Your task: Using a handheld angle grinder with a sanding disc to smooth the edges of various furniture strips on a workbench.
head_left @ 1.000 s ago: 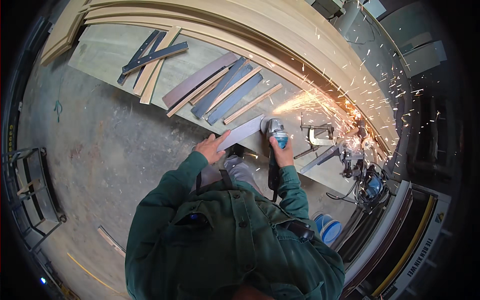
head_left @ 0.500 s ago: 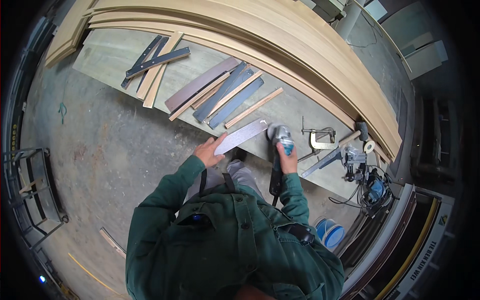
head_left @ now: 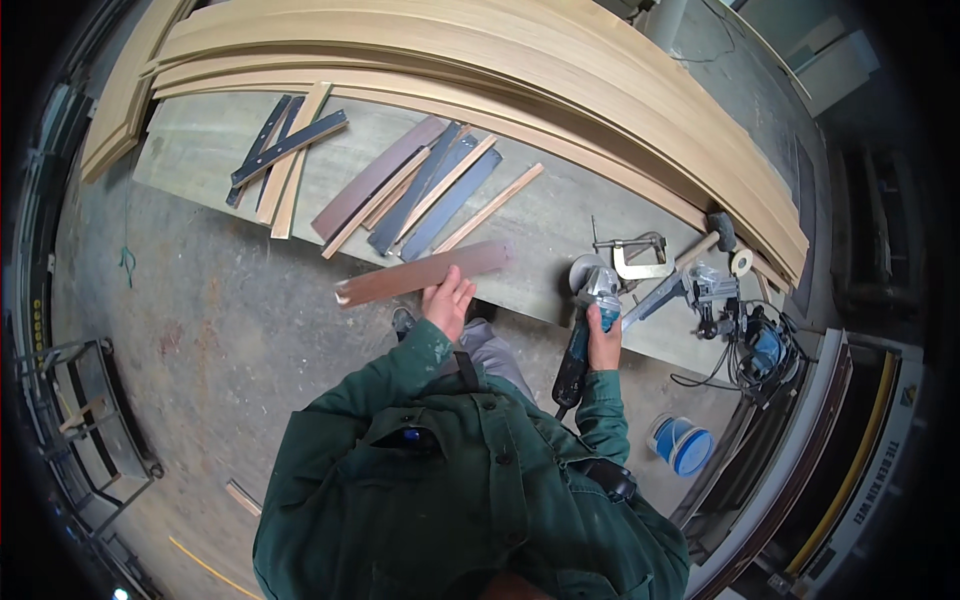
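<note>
Left hand (head_left: 450,303) with brown strip (head_left: 415,278) across table edge (head_left: 535,306), open floor (head_left: 255,340) leftward

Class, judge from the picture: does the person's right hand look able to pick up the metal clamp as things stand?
Probably not: the right hand is wrapped around the angle grinder. Otherwise the metal clamp lies close by, with seemingly little in between.

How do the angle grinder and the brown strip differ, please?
The angle grinder is teal and black, the strip brown. The angle grinder has a round disc; the strip is long and flat. The right hand grips the angle grinder; the left hand holds the strip. Both are held.
</note>
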The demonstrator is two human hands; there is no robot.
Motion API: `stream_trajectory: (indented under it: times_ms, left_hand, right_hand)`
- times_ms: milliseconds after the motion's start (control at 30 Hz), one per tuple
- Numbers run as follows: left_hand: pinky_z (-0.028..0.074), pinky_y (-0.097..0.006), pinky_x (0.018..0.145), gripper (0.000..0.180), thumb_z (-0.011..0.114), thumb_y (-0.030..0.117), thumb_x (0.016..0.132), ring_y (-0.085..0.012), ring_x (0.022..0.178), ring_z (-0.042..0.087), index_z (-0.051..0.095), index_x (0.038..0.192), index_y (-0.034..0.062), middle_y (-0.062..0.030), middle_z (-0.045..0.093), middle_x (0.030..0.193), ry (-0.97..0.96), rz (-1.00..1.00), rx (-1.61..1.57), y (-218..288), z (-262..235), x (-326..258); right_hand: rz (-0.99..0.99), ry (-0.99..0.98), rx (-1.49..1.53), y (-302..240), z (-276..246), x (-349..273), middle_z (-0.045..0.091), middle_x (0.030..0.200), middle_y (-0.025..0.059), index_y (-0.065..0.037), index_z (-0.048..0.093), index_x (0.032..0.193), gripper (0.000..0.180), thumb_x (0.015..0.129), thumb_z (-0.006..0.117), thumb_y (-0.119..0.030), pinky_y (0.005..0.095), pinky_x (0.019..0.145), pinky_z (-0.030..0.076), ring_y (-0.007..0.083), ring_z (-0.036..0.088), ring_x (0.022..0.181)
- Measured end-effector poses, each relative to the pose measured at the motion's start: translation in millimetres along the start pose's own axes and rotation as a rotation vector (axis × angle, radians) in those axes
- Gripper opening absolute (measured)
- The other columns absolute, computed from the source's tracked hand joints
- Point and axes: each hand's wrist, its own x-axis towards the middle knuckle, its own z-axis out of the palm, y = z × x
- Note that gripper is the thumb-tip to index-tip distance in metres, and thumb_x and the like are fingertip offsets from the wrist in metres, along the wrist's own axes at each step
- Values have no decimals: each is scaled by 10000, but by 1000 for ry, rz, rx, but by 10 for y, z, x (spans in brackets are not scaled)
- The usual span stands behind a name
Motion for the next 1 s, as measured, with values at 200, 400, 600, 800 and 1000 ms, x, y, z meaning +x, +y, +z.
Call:
stream_trajectory:
  times_ms: [200, 400, 600, 800, 1000]
  left_hand:
    - [487, -370, 934, 400, 536, 332, 965, -222, 1020, 565, 452, 1235, 49, -115, 548, 1204, -220, -379, 123, -506, 45, 287]
    - [422, -427, 908, 532, 696, 260, 805, -283, 1043, 516, 512, 1274, 90, -140, 531, 1233, -599, 916, 1663, -99, 54, 61]
    - [294, -478, 1044, 705, 711, 273, 767, -337, 1240, 374, 417, 1400, 176, -152, 454, 1291, -341, 1214, 2129, 276, -250, 187]
    - [360, -455, 960, 563, 668, 207, 797, -324, 1166, 431, 506, 1333, 265, -139, 484, 1216, -441, 1275, 2074, 249, -359, 258]
    - [370, -434, 934, 557, 671, 184, 789, -316, 1145, 448, 516, 1320, 246, -138, 487, 1203, -482, 1278, 2084, 266, -325, 229]
  right_hand:
    - [-17, -35, 24, -3, -10, -17, 614, 1057, 99, 8, 534, 1198, 554, 837, 707, -374, 295, 855, 448, 171, 569, 938]
    - [27, -88, 39, 36, -12, 48, 615, 998, 93, 0, 537, 1142, 516, 833, 710, -375, 303, 810, 458, 171, 572, 879]
    - [-23, -133, -90, 71, 124, 137, 619, 1050, 127, -2, 514, 1203, 632, 793, 738, -427, 313, 847, 456, 203, 581, 928]
    - [-7, -223, -150, 1, 235, 129, 625, 1053, 122, 0, 499, 1238, 684, 776, 754, -433, 314, 849, 464, 191, 591, 930]
    - [-5, -206, -179, 135, 277, 141, 629, 1054, 126, -6, 493, 1264, 693, 774, 761, -418, 323, 858, 468, 197, 600, 934]
